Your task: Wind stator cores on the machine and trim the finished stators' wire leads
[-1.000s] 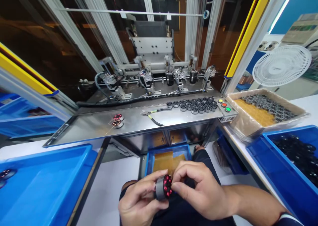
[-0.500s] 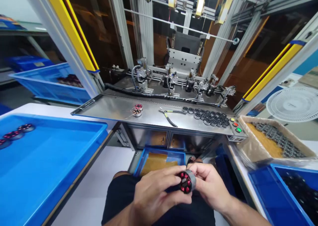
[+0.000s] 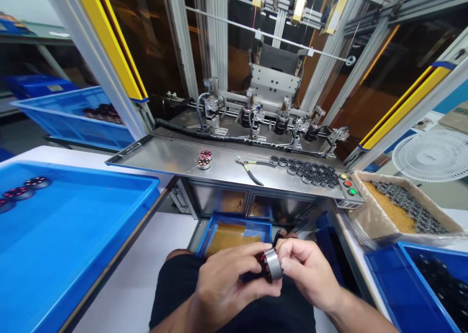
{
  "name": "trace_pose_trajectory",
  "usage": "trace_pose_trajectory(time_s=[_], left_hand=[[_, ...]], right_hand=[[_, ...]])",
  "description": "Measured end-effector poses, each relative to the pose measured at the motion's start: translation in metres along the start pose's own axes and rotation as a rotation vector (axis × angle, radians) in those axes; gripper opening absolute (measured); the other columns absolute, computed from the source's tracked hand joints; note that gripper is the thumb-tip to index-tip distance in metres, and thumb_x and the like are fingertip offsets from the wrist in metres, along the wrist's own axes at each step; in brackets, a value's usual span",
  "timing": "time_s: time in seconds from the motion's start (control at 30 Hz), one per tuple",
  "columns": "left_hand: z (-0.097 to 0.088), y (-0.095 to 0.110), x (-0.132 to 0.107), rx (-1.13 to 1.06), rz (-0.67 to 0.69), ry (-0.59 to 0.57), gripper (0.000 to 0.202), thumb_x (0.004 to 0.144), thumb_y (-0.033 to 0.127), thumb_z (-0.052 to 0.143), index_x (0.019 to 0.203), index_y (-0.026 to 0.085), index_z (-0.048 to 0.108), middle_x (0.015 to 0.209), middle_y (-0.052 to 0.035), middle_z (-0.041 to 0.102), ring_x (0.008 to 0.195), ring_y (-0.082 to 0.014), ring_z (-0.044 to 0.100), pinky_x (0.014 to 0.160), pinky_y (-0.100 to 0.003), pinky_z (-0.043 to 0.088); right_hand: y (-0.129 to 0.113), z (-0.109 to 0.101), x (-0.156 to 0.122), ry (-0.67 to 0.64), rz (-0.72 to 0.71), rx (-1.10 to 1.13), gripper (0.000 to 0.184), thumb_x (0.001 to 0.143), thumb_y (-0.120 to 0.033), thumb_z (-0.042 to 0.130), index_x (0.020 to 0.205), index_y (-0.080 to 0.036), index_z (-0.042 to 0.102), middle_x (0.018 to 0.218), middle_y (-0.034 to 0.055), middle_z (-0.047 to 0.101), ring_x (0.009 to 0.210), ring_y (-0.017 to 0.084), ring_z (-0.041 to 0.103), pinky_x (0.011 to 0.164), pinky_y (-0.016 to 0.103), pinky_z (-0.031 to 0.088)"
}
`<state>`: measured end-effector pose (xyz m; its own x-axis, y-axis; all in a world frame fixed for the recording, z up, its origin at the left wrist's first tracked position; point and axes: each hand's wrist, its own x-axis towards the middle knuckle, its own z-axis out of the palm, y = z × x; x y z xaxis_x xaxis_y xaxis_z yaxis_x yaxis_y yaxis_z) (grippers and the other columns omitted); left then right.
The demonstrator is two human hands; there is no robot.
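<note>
Both my hands hold one small round motor stator [image 3: 271, 264] over my lap, a grey ring with red copper windings inside. My left hand [image 3: 226, 286] grips it from the left with thumb and fingers. My right hand [image 3: 310, 272] pinches its right edge. On the steel shelf [image 3: 164, 155] ahead lie two wound stators [image 3: 204, 160], a pair of cutters [image 3: 252, 167] and a row of several dark bare stators [image 3: 310, 172].
A large blue tray [image 3: 73, 235] at my left holds a few wound stators [image 3: 22, 191]. A cardboard box [image 3: 402, 211] and a blue bin [image 3: 427, 284] of dark parts stand at right. Three coloured buttons [image 3: 347, 184] sit on the shelf's right end. A winding machine [image 3: 270, 108] stands behind.
The view swung left over the second, bringing the left tray into sight. The stator has turned in my fingers, so its grey rim now faces me more than the red windings.
</note>
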<state>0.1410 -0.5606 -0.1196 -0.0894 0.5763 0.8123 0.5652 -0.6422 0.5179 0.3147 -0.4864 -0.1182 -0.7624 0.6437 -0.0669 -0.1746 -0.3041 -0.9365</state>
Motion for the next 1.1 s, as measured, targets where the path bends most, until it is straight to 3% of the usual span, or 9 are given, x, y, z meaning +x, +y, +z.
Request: trace_pose_trajectory(time_s=[0.1, 0.27, 0.4, 0.7, 1.1], left_hand=[[0.002, 0.003, 0.002, 0.001, -0.013, 0.037, 0.027, 0.078, 0.034, 0.08, 0.081, 0.022, 0.056, 0.089, -0.0059, 0.081, 0.073, -0.0175, 0.078, 0.069, -0.019, 0.062], [0.002, 0.0, -0.002, 0.066, 0.078, 0.038, 0.024, 0.079, 0.028, 0.08, 0.093, 0.018, 0.063, 0.09, -0.0099, 0.081, 0.083, -0.0201, 0.078, 0.078, -0.023, 0.062], [-0.001, -0.002, -0.004, 0.092, 0.1, 0.02, 0.025, 0.08, 0.031, 0.079, 0.094, 0.016, 0.065, 0.091, -0.0116, 0.081, 0.084, -0.0193, 0.078, 0.08, -0.022, 0.061], [-0.008, 0.004, 0.001, 0.069, 0.054, -0.069, 0.023, 0.08, 0.033, 0.077, 0.094, 0.018, 0.066, 0.094, -0.01, 0.08, 0.084, -0.0165, 0.077, 0.084, -0.019, 0.058], [-0.006, 0.008, -0.002, 0.116, 0.056, -0.03, 0.023, 0.075, 0.032, 0.082, 0.077, 0.021, 0.062, 0.091, -0.0072, 0.081, 0.077, -0.0161, 0.078, 0.077, -0.016, 0.058]], right_hand=[[0.001, 0.001, 0.002, -0.001, 0.074, 0.149, 0.027, 0.077, -0.034, 0.082, 0.072, -0.013, 0.066, 0.066, 0.0021, 0.069, 0.055, 0.012, 0.065, 0.052, 0.02, 0.052], [0.001, 0.003, 0.005, 0.035, 0.153, 0.292, 0.029, 0.069, -0.029, 0.089, 0.067, -0.01, 0.067, 0.059, 0.0032, 0.069, 0.049, 0.01, 0.065, 0.046, 0.016, 0.053], [0.003, 0.003, 0.006, 0.032, 0.198, 0.347, 0.027, 0.067, -0.025, 0.09, 0.067, -0.009, 0.069, 0.058, 0.0048, 0.071, 0.046, 0.011, 0.065, 0.045, 0.017, 0.055], [0.004, 0.005, 0.005, 0.027, 0.188, 0.369, 0.025, 0.067, -0.023, 0.09, 0.067, -0.008, 0.07, 0.058, 0.0055, 0.072, 0.049, 0.012, 0.068, 0.046, 0.016, 0.056], [0.002, 0.007, 0.002, 0.018, 0.195, 0.36, 0.024, 0.068, -0.023, 0.089, 0.069, -0.009, 0.069, 0.061, 0.0046, 0.072, 0.051, 0.012, 0.069, 0.047, 0.015, 0.055]])
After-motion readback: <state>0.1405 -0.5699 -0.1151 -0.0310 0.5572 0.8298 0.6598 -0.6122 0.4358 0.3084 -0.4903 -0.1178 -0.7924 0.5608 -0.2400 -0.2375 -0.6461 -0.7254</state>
